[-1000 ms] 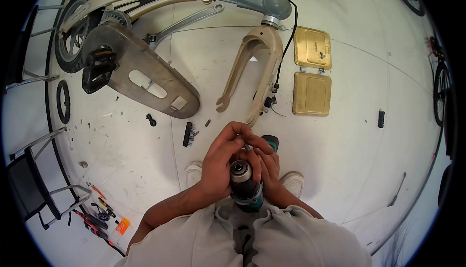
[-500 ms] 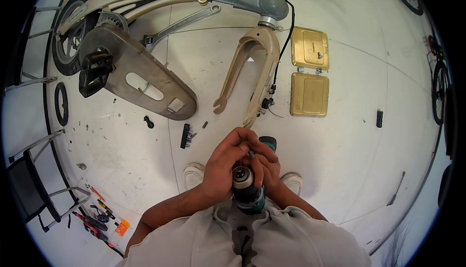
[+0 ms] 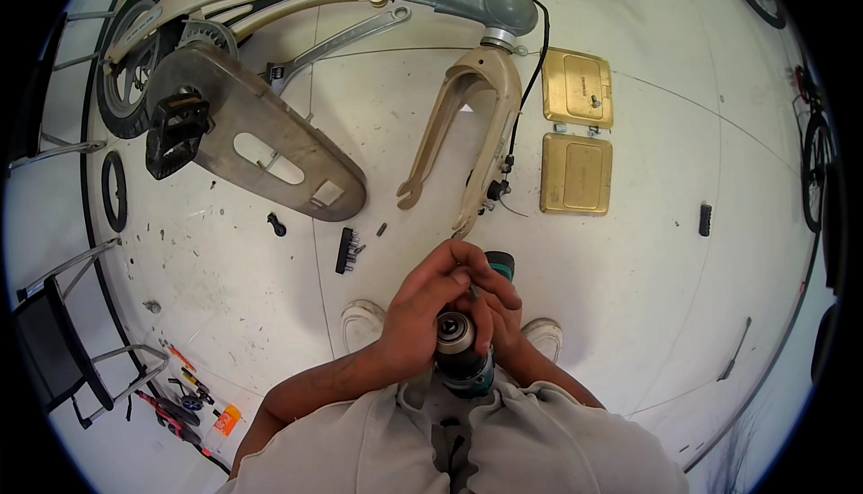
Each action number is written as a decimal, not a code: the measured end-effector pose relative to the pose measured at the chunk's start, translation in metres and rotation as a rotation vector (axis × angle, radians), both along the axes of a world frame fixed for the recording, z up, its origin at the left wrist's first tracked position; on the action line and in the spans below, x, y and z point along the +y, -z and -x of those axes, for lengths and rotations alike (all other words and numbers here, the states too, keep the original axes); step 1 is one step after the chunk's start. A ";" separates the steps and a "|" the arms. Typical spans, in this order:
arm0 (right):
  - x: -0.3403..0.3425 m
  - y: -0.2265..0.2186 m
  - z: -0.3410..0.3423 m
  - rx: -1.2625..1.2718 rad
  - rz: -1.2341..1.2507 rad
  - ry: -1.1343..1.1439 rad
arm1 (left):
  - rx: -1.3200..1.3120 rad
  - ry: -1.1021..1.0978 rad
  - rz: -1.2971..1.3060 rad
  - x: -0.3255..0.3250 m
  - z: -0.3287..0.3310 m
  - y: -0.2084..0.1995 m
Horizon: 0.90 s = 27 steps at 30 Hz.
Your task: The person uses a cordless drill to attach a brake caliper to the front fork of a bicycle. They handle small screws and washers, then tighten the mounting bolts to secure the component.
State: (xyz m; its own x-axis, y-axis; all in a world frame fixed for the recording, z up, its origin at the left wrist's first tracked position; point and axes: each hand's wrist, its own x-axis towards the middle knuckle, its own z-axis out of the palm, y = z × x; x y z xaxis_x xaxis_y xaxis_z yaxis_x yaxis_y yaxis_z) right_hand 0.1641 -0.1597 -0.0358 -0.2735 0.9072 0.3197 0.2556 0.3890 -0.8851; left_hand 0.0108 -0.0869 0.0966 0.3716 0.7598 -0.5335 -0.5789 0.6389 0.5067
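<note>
A teal and black cordless drill (image 3: 466, 370) is held close to my lap with its metal chuck (image 3: 456, 332) pointing up toward me. My right hand (image 3: 502, 314) is wrapped round the drill, its fingers partly hidden behind the other hand. My left hand (image 3: 422, 310) arches over the top from the left side, fingertips pinched just beyond the chuck. Between the fingers shows a sliver of a small grey metal piece (image 3: 474, 290), mostly covered. On the floor ahead lie a black bit holder (image 3: 343, 250) with several bits and one loose bit (image 3: 382, 230).
A beige bicycle frame with an empty fork (image 3: 493, 148) and a brown chain cover (image 3: 270, 148) lies ahead. Near it are a large wrench (image 3: 346, 42) and two gold plates (image 3: 575, 173). A folding chair (image 3: 56, 341) stands left; a thin tool (image 3: 735, 350) lies right.
Both hands and the drill have shifted very slightly to the right and down in the picture. The pinch of the left fingers stays much the same.
</note>
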 end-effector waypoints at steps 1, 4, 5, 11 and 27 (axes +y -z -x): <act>-0.001 0.000 0.000 -0.002 0.003 -0.002 | 0.000 0.002 -0.001 0.000 0.000 0.000; -0.008 0.006 -0.001 0.001 0.091 -0.015 | -0.025 0.006 0.010 0.000 0.000 -0.001; -0.009 0.007 -0.002 -0.003 0.119 -0.013 | -0.040 0.008 0.016 -0.001 0.000 0.000; -0.009 0.013 -0.004 0.055 0.306 -0.014 | -0.069 -0.052 0.030 -0.003 -0.001 0.001; 0.000 0.005 -0.004 0.009 0.066 -0.037 | -0.011 -0.068 0.025 -0.002 -0.001 0.002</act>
